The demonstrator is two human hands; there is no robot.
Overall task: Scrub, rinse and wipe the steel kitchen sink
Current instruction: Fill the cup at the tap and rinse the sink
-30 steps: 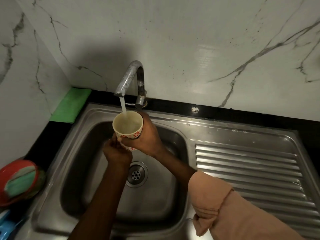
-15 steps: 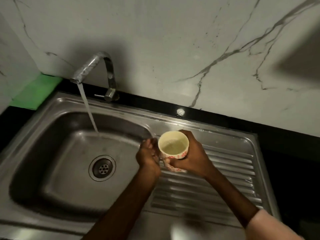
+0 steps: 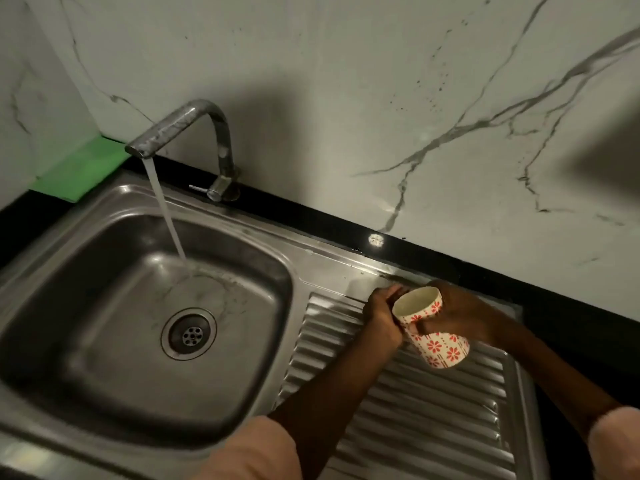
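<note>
Cup [image 3: 431, 327] has left the tap [image 3: 194, 133] stream and now tilts over the drainboard [image 3: 415, 410], both hands wrapped round it, left hand [image 3: 382, 320] at the rim and right hand [image 3: 460, 313] round the body, so rinse pour looks next; count: one sink [image 3: 104, 341], one tap, one cup, two hands.

you're in a home kitchen; steel sink [image 3: 104, 209] with ribbed drainboard [image 3: 433, 410] set in a black counter [image 3: 571, 306]; running tap [image 3: 194, 126]; marble-look wall [image 3: 346, 81]; green cloth [image 3: 79, 171] in the corner
</note>
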